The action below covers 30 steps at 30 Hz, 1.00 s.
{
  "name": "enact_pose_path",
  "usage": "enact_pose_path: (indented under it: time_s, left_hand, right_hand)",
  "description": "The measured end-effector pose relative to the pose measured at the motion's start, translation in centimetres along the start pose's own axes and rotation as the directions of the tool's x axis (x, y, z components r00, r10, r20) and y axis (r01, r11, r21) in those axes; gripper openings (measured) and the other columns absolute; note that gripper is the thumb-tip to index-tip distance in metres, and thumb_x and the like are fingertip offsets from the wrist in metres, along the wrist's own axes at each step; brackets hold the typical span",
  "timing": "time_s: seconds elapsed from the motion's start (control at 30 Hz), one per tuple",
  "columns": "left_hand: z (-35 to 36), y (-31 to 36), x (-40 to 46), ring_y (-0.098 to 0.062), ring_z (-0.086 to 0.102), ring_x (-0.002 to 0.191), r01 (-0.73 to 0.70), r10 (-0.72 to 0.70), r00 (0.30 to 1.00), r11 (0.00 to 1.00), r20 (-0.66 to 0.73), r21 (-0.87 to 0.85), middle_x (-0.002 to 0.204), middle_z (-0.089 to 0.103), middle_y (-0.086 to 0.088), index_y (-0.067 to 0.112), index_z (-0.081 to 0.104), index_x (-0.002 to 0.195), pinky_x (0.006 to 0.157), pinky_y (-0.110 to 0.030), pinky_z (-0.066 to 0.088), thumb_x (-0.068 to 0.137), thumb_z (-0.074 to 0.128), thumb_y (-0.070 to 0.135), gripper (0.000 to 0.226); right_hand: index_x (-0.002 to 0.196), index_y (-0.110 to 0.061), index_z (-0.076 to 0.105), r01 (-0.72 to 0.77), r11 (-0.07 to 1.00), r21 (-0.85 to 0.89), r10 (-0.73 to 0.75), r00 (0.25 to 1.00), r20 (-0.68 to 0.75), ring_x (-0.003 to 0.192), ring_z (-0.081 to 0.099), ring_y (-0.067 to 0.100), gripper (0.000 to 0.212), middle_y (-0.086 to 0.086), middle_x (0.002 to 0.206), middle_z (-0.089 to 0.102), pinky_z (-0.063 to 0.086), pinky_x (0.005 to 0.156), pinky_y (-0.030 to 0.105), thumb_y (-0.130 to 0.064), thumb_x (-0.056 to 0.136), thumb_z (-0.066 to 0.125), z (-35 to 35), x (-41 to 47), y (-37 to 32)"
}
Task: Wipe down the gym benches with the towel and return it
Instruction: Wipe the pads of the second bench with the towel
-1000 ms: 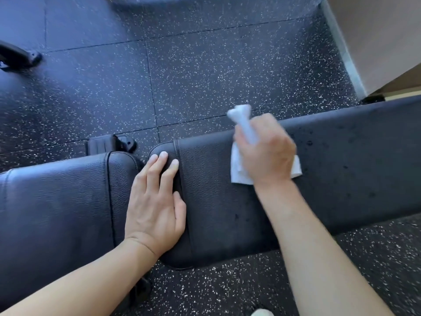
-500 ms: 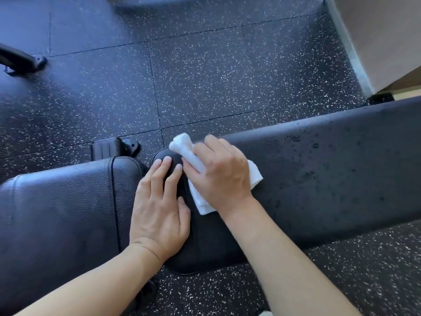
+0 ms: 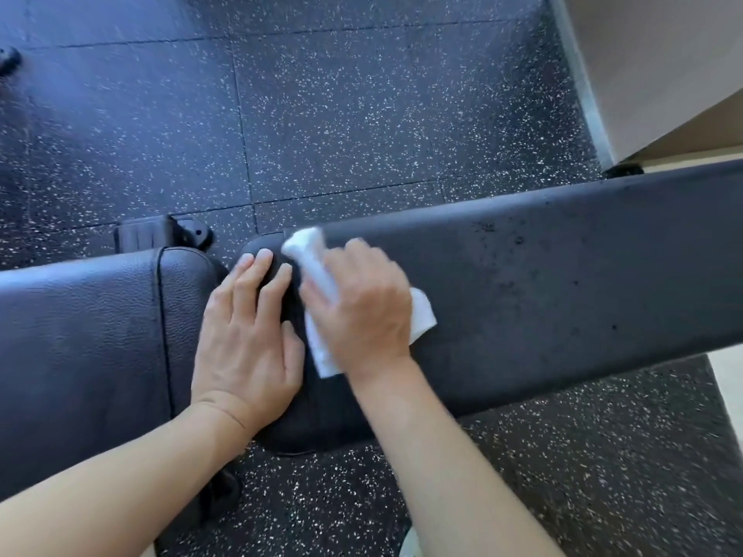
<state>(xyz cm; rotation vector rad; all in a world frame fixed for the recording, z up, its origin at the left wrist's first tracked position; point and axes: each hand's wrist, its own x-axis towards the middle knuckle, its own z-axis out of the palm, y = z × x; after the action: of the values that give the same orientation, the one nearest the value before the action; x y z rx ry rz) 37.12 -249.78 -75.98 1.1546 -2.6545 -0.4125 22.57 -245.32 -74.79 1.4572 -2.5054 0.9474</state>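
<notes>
Since 1 s ago the right hand (image 3: 362, 303) w/ the towel (image 3: 420, 315) has slid from further right along the back pad (image 3: 563, 295) to its rounded left end, now right beside the left hand (image 3: 245, 335), nearly touching. Right hand is palm-down, fingers curled over the white towel, pressing it flat on the pad; a bunched end sticks out past the fingers at 11 o'clock, a flat corner shows at 3 o'clock of the hand. Left hand lies flat, fingers spread a bit, straddling the gap btwn back pad and seat pad (image 3: 80, 335), fingertips on the pad's end. Dark droplet specks dot the back pad out toward 2 o'clock. Black bracket (image 3: 161, 233) of the bench frame peeks out at 10 o'clock of the hands, behind the seat pad. Speckled rubber floor (image 3: 341, 114) all around; a pale wall (image 3: 663, 54) w/ baseboard at 1 o'clock. Both forearms cross the near pad edges and hide part of them.
</notes>
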Motion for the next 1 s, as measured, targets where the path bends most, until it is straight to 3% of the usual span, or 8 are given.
enact_pose_path:
  time_s: [0.23, 0.3, 0.37, 0.43, 0.53, 0.7, 0.9, 1.0]
  left_hand:
    - [0.0, 0.3, -0.1, -0.044, 0.031, 0.153, 0.005, -0.005, 1.000, 1.000, -0.016, -0.004, 0.160, 0.038, -0.024, 0.000, 0.047, 0.150, 0.127, -0.056, 0.026, 0.091, 0.044, 0.022, 0.062]
    - [0.1, 0.3, -0.1, -0.044, 0.031, 0.153, -0.005, 0.005, 1.000, 1.000, -0.015, 0.000, 0.160, 0.038, -0.024, 0.000, 0.047, 0.149, 0.127, -0.055, 0.026, 0.091, 0.045, 0.022, 0.063]
    - [0.1, 0.2, -0.1, -0.044, 0.031, 0.153, 0.004, -0.004, 1.000, 1.000, -0.020, -0.001, 0.160, 0.039, -0.023, 0.001, 0.047, 0.149, 0.128, -0.054, 0.025, 0.091, 0.045, 0.023, 0.062]
    - [0.0, 0.3, -0.1, -0.043, 0.031, 0.153, 0.006, -0.006, 1.000, 1.000, -0.023, -0.008, 0.160, 0.039, -0.023, 0.001, 0.047, 0.149, 0.128, -0.054, 0.024, 0.091, 0.044, 0.023, 0.062]
    - [0.0, 0.3, -0.1, -0.042, 0.031, 0.154, 0.000, -0.001, 1.000, 1.000, -0.021, -0.009, 0.161, 0.039, -0.023, 0.002, 0.047, 0.150, 0.129, -0.053, 0.024, 0.091, 0.044, 0.022, 0.062]
    - [0.1, 0.2, -0.3, -0.043, 0.031, 0.154, 0.004, -0.005, 0.999, 0.999, -0.040, -0.032, 0.159, 0.040, -0.025, 0.000, 0.049, 0.148, 0.129, -0.052, 0.023, 0.093, 0.042, 0.022, 0.059]
    - [-0.2, 0.4, -0.1, -0.043, 0.031, 0.153, 0.003, -0.004, 0.999, 1.000, -0.039, -0.008, 0.160, 0.039, -0.024, 0.001, 0.048, 0.149, 0.129, -0.052, 0.023, 0.091, 0.044, 0.022, 0.062]
    - [-0.3, 0.5, -0.1, -0.043, 0.031, 0.153, 0.008, -0.009, 0.999, 1.000, -0.031, -0.007, 0.160, 0.039, -0.023, 0.001, 0.048, 0.149, 0.129, -0.051, 0.023, 0.091, 0.045, 0.022, 0.062]
  right_hand:
    - [0.098, -0.022, 0.061, 0.236, 0.970, -0.061, -0.233, 0.971, 0.056, 0.062, 0.032, 0.024, 0.015, 0.002, 0.070, 0.038, 0.030, 0.055, 0.038, -0.014, 0.090, 0.071, -6.3, -9.0, 6.1]
    - [0.093, -0.020, 0.062, 0.161, 0.974, -0.159, -0.163, 0.987, -0.003, 0.060, 0.034, 0.025, 0.007, 0.004, 0.069, 0.039, 0.034, 0.054, 0.040, -0.016, 0.096, 0.067, -6.9, -7.0, 8.7]
    - [0.075, -0.015, 0.054, -0.077, 0.991, -0.109, 0.064, 0.991, -0.120, 0.059, 0.038, 0.026, 0.025, 0.004, 0.066, 0.043, 0.039, 0.053, 0.044, -0.019, 0.097, 0.064, -6.0, -3.7, 9.5]
    - [0.067, -0.012, 0.050, -0.194, 0.980, -0.048, 0.183, 0.968, -0.170, 0.059, 0.041, 0.026, 0.032, 0.005, 0.065, 0.047, 0.042, 0.054, 0.047, -0.020, 0.093, 0.066, -4.6, -0.9, 8.3]
    - [0.066, -0.012, 0.050, -0.191, 0.981, -0.011, 0.188, 0.971, -0.148, 0.060, 0.044, 0.029, 0.030, 0.007, 0.067, 0.048, 0.042, 0.054, 0.047, -0.018, 0.089, 0.068, -2.1, 0.4, 4.0]
    - [0.077, -0.013, 0.064, -0.017, 0.999, 0.040, 0.017, 1.000, -0.011, 0.064, 0.047, 0.028, 0.017, 0.005, 0.072, 0.050, 0.038, 0.058, 0.042, -0.023, 0.087, 0.073, -1.2, -4.8, -0.9]
    - [0.093, -0.019, 0.066, 0.133, 0.990, -0.041, -0.133, 0.991, -0.008, 0.065, 0.040, 0.026, 0.008, 0.003, 0.074, 0.044, 0.037, 0.057, 0.042, -0.024, 0.097, 0.069, -5.6, -7.9, 6.7]
    - [0.075, -0.015, 0.056, -0.016, 0.993, -0.121, 0.001, 0.993, -0.119, 0.064, 0.034, 0.022, 0.029, 0.003, 0.067, 0.040, 0.037, 0.054, 0.044, -0.022, 0.103, 0.056, -6.0, -4.6, 9.8]
